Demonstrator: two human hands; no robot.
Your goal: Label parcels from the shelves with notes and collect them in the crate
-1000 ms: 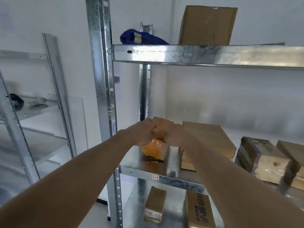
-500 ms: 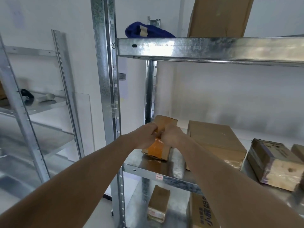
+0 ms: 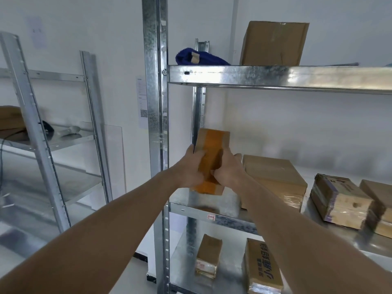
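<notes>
A small cardboard parcel (image 3: 213, 143) with a wide orange tape band is held up on end above the left end of the middle shelf (image 3: 214, 217). My left hand (image 3: 188, 168) grips its left side and my right hand (image 3: 228, 168) grips its right side, both near the lower half. The parcel's bottom edge hangs clear of the shelf surface. No note or crate is in view.
More parcels lie on the middle shelf: a flat box (image 3: 273, 177) beside my right hand and taped bundles (image 3: 339, 200) farther right. Two parcels (image 3: 209, 257) sit on the lower shelf. A tall box (image 3: 273, 42) and blue cloth (image 3: 199, 57) rest on top. A steel upright (image 3: 153, 102) stands left.
The parcel lay tilted on the shelf under both hands; now it is lifted off the shelf and turned upright, its orange taped face toward me.
</notes>
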